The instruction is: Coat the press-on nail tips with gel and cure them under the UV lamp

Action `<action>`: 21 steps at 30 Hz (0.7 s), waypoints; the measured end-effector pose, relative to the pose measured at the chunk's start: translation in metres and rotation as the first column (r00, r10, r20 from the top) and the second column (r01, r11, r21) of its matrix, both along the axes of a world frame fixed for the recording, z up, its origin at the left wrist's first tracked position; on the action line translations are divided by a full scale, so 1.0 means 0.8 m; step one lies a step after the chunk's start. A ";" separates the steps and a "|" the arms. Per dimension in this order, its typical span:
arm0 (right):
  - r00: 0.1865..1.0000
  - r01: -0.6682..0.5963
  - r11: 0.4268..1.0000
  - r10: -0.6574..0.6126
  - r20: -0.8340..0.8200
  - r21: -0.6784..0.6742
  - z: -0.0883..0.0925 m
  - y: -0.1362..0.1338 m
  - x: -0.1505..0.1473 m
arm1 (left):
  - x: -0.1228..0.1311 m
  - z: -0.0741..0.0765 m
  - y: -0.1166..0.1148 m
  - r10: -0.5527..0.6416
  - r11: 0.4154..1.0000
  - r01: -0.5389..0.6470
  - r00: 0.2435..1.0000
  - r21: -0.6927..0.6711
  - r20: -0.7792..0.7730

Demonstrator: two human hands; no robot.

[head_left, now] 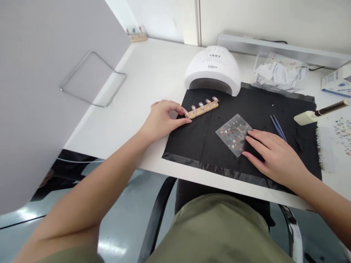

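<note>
My left hand (162,118) rests on the edge of the black mat (208,146), fingertips pinching the near end of a wooden strip (203,109) that carries several false nails. My right hand (270,153) lies flat on the mat with fingers stretched out, its fingertips on the edge of a clear sticker sheet (233,133) with small coloured decals. Blue tweezers (278,127) lie just beyond the right hand.
A white nail lamp (212,69) stands behind the mat. A clear bag of papers (279,73), a box (337,84) and a cream-handled tool (318,113) sit at the right. A grey partition with a wire frame (93,78) stands on the left.
</note>
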State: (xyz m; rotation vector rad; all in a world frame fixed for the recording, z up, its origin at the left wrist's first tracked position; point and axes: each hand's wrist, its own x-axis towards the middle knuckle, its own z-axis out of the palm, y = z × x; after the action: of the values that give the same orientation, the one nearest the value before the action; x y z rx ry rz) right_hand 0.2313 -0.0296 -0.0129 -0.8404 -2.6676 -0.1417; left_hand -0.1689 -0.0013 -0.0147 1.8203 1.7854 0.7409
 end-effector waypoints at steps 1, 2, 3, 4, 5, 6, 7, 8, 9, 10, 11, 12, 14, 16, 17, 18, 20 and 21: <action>1.000 0.000 1.000 0.000 0.004 0.005 0.004 -0.003 -0.002 | -0.001 0.000 -0.001 -0.005 1.000 0.005 1.000 0.006 0.021; 1.000 0.007 1.000 -0.007 0.007 0.009 0.010 -0.008 -0.004 | -0.002 0.000 -0.002 -0.008 1.000 0.007 0.999 0.006 0.039; 1.000 0.010 1.000 -0.010 0.008 0.005 0.017 -0.015 -0.006 | -0.004 0.001 -0.004 -0.008 1.000 0.008 0.999 0.001 0.050; 1.000 0.013 1.000 -0.013 0.012 0.000 0.024 -0.024 -0.008 | -0.006 0.002 -0.007 -0.010 1.000 0.010 0.998 -0.012 0.057; 1.000 -0.001 1.000 0.001 0.014 -0.007 0.031 -0.034 -0.010 | -0.009 0.005 -0.009 -0.014 0.999 0.016 0.998 -0.031 0.061; 1.000 -0.023 1.000 0.023 -0.005 -0.012 0.037 -0.046 -0.012 | -0.012 0.008 -0.012 -0.023 0.998 0.026 0.998 -0.050 0.065; 0.998 -0.058 0.998 0.058 -0.011 -0.034 0.041 -0.059 -0.013 | -0.017 0.011 -0.014 -0.045 0.996 0.050 0.997 -0.080 0.065; 0.995 -0.105 0.993 0.104 -0.009 -0.050 0.042 -0.071 -0.015 | -0.023 0.015 -0.015 -0.062 0.993 0.068 0.996 -0.100 0.065; 0.989 -0.148 0.986 0.149 0.003 -0.072 0.042 -0.084 -0.016 | -0.030 0.019 -0.015 -0.070 0.990 0.078 0.995 -0.118 0.067; 0.983 -0.184 0.979 0.186 0.011 -0.084 0.039 -0.095 -0.016 | -0.037 0.023 -0.014 -0.065 0.989 0.073 0.996 -0.130 0.069; 0.977 -0.211 0.974 0.212 0.009 -0.086 0.035 -0.106 -0.016 | -0.045 0.027 -0.010 -0.031 0.990 0.040 0.997 -0.133 0.067; 0.971 -0.236 0.968 0.238 0.010 -0.084 0.031 -0.114 -0.016 | -0.054 0.030 -0.005 0.020 0.991 -0.010 0.997 -0.135 0.071; 0.976 -0.215 0.971 0.216 0.004 -0.102 0.022 -0.124 -0.014 | -0.069 0.033 0.013 0.139 0.986 -0.133 0.989 -0.101 0.047; 0.983 -0.182 0.977 0.181 -0.020 -0.112 0.016 -0.127 -0.012 | -0.082 0.031 0.040 0.290 0.955 -0.294 0.953 -0.037 -0.086; 0.985 -0.170 0.979 0.167 -0.033 -0.117 0.014 -0.127 -0.011 | -0.088 0.029 0.057 0.357 0.929 -0.368 0.921 -0.044 -0.158; 0.986 -0.167 0.979 0.164 -0.043 -0.117 0.012 -0.127 -0.012 | -0.094 0.025 0.075 0.390 0.913 -0.406 0.897 -0.037 -0.206; 0.984 -0.179 0.977 0.175 -0.045 -0.116 0.009 -0.126 -0.013 | -0.105 0.018 0.115 0.357 0.927 -0.374 0.881 0.005 -0.311; 0.983 -0.185 0.976 0.181 -0.043 -0.112 0.008 -0.126 -0.014 | -0.111 0.014 0.136 0.307 0.942 -0.335 0.890 -0.026 -0.337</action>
State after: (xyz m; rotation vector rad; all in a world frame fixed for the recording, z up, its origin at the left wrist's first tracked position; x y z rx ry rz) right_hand 0.2201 -0.1300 -0.0066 -0.6197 -2.7262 0.0721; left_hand -0.2577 0.1076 -0.0035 1.6866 2.3396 0.4849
